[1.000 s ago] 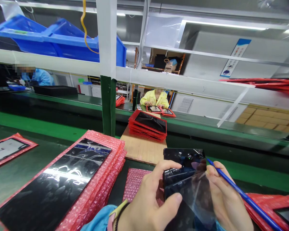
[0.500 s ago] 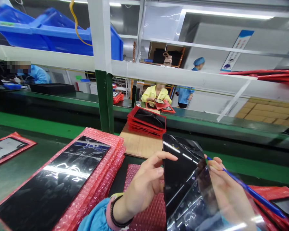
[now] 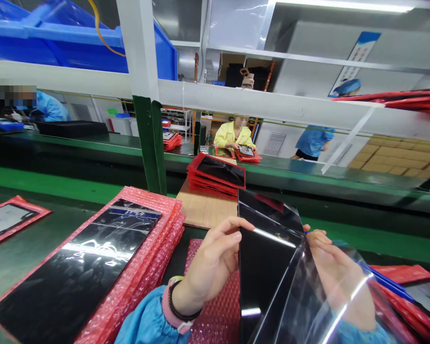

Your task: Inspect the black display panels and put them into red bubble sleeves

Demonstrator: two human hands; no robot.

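Note:
A glossy black screen panel (image 3: 261,267) stands tilted in front of me. My left hand (image 3: 213,267) grips its left edge, index finger lying on the glass. A clear film (image 3: 308,291) has come partly away from the panel's lower right and curves over my right wrist. My right hand (image 3: 338,272) is closed at the panel's right edge, on the film and a blue pen (image 3: 389,282). The pen slants back past the wrist, and its tip is mostly hidden by the fingers. Pink bubble wrap (image 3: 215,306) lies beneath the left forearm.
At left, a black panel (image 3: 75,272) tops a stack of pink bubble-wrap sleeves (image 3: 168,229). Ahead, red-edged panels (image 3: 215,177) are piled on a wooden board (image 3: 200,210). More red sleeves (image 3: 397,274) lie at right. A white post (image 3: 139,52) and shelf rail stand ahead; co-workers sit and walk beyond.
The clear film has lifted further from the panel and now arches over my right wrist. My view has shifted slightly. A co-worker in blue has walked right in the background.

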